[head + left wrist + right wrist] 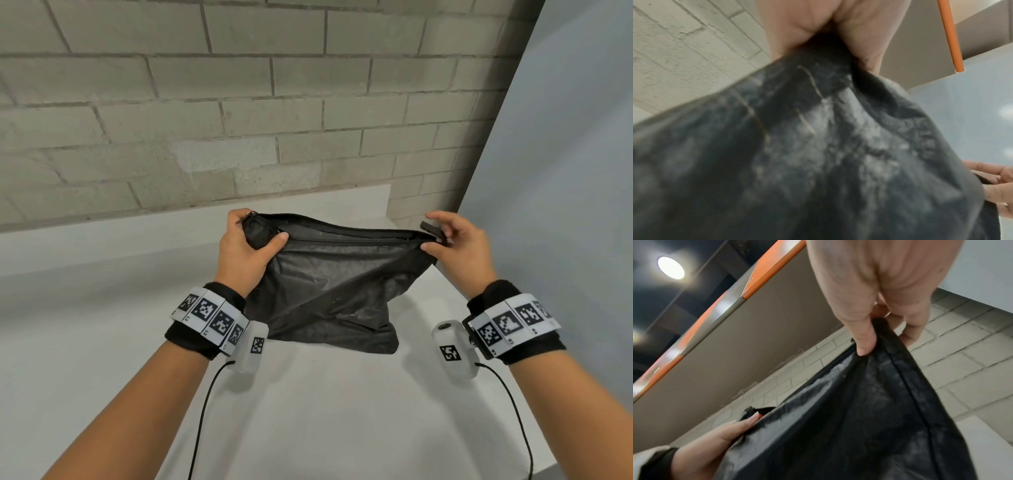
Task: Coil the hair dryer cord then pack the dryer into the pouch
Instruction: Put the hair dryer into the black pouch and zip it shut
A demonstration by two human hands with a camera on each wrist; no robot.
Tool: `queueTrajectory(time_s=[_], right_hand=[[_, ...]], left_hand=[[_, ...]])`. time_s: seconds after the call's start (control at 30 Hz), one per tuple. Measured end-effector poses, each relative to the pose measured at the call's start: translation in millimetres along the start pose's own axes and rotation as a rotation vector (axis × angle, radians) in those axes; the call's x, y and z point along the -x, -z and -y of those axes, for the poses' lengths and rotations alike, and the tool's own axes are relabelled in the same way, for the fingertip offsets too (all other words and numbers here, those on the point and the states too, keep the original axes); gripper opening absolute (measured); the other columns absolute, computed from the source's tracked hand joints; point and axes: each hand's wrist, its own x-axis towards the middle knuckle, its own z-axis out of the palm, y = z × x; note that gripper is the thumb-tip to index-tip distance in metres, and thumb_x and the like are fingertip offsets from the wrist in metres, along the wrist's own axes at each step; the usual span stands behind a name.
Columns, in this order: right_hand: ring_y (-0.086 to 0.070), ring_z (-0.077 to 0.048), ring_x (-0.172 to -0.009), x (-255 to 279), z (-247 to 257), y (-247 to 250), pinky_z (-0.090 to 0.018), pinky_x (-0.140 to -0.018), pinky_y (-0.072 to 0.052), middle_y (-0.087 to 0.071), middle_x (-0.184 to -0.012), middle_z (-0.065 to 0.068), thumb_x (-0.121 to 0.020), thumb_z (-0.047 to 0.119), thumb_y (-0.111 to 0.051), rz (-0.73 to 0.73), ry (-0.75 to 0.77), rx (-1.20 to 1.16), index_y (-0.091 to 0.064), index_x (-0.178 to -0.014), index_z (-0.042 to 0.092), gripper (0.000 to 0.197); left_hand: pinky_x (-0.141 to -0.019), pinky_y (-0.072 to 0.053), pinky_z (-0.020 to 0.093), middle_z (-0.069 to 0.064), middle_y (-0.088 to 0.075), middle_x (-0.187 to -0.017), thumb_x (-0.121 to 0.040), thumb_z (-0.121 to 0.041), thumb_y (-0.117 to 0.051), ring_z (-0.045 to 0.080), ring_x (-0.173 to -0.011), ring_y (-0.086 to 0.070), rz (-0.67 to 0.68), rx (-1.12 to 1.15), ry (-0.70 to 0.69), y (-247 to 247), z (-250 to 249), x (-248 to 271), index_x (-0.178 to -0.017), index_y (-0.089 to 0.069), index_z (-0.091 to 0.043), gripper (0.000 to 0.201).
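Observation:
A black fabric pouch (pixel 335 284) hangs between both hands above the white table (pixel 325 411), its zipper edge (pixel 342 234) stretched across the top. My left hand (pixel 251 240) grips the pouch's upper left corner, thumb pressed on the front. My right hand (pixel 445 236) pinches the upper right corner beside the zipper pull (pixel 432 229). The pouch (pixel 818 154) fills the left wrist view under my left hand (pixel 828 32). In the right wrist view my right hand (pixel 879 321) pinches the pouch (pixel 869 410). The hair dryer and its cord are not in view.
A grey brick wall (pixel 205 120) rises just behind the table. A pale blue panel (pixel 565 171) stands at the right. The table's right edge (pixel 548 394) runs diagonally near my right forearm. Thin black cables (pixel 202 411) hang from both wrist cameras.

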Motion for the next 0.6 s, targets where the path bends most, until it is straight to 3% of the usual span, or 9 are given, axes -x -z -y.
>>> queueTrajectory(time_s=[0.07, 0.17, 0.23, 0.3, 0.37, 0.47, 0.6], right_hand=[[-0.045, -0.007, -0.071, 0.0, -1.2, 1.1, -0.01, -0.071, -0.041, -0.046, -0.077, 0.002, -0.071, -0.007, -0.069, -0.039, -0.052, 0.031, -0.062, -0.108, 0.018, 0.045], [-0.043, -0.015, -0.071, -1.5, -3.6, 4.0, -0.023, -0.072, -0.037, -0.046, -0.085, -0.007, -0.081, 0.006, -0.065, 0.066, -0.093, 0.361, -0.064, -0.11, 0.01, 0.03], [-0.045, -0.021, -0.08, -1.0, -1.0, 3.5, -0.026, -0.072, -0.034, -0.049, -0.085, -0.011, -0.088, 0.009, -0.055, 0.243, -0.084, 0.593, -0.067, -0.101, 0.003, 0.018], [-0.049, -0.027, -0.08, -2.0, 4.0, 4.0, -0.024, -0.063, -0.032, -0.054, -0.079, -0.013, -0.091, 0.009, -0.05, 0.308, -0.078, 0.627, -0.066, -0.087, -0.001, 0.02], [-0.051, -0.027, -0.081, -6.7, 11.1, 6.6, -0.024, -0.068, -0.036, -0.061, -0.085, -0.019, -0.091, 0.006, -0.05, 0.23, -0.007, 0.541, -0.065, -0.087, -0.003, 0.018], [-0.053, -0.025, -0.087, -14.5, 22.0, 10.4, -0.021, -0.08, -0.035, -0.065, -0.097, -0.02, -0.089, 0.003, -0.052, 0.012, 0.125, 0.426, -0.067, -0.097, -0.003, 0.019], [-0.053, -0.016, -0.085, -15.8, 23.0, 11.2, -0.015, -0.077, -0.04, -0.065, -0.096, -0.013, -0.087, 0.004, -0.055, -0.066, 0.085, 0.228, -0.068, -0.098, 0.001, 0.018]], left_hand=[[-0.069, -0.039, 0.001, -0.013, -0.05, -0.085, -0.078, -0.021, -0.068, -0.003, -0.08, -0.05, 0.012, 0.012, -0.002, 1.7, -0.6, -0.7, -0.106, -0.041, -0.014, 0.039], [-0.075, -0.041, 0.014, -0.009, -0.049, -0.082, -0.08, -0.028, -0.05, 0.002, -0.079, -0.049, 0.057, 0.103, -0.013, 7.9, -1.7, -2.0, -0.095, -0.043, -0.013, 0.023], [-0.075, -0.04, 0.017, -0.008, -0.05, -0.082, -0.084, -0.024, -0.049, 0.001, -0.078, -0.049, 0.095, 0.074, -0.025, 12.0, -4.3, -4.5, -0.091, -0.045, -0.014, 0.013], [-0.074, -0.04, 0.009, -0.009, -0.052, -0.082, -0.089, -0.011, -0.05, -0.007, -0.076, -0.051, 0.093, 0.035, -0.078, 15.9, -7.7, -7.9, -0.09, -0.049, -0.013, 0.002], [-0.069, -0.038, 0.004, -0.009, -0.054, -0.078, -0.088, -0.006, -0.051, -0.012, -0.069, -0.051, 0.047, 0.009, -0.122, 20.9, -10.5, -12.1, -0.085, -0.051, -0.014, 0.008], [-0.064, -0.038, 0.005, -0.008, -0.052, -0.072, -0.088, -0.01, -0.053, -0.012, -0.063, -0.05, -0.009, -0.011, -0.113, 27.9, -11.4, -17.9, -0.078, -0.049, -0.019, 0.014], [-0.061, -0.037, 0.006, -0.006, -0.049, -0.068, -0.087, -0.01, -0.054, -0.011, -0.059, -0.048, -0.034, -0.015, -0.087, 24.6, -9.4, -16.0, -0.07, -0.045, -0.027, 0.026]])
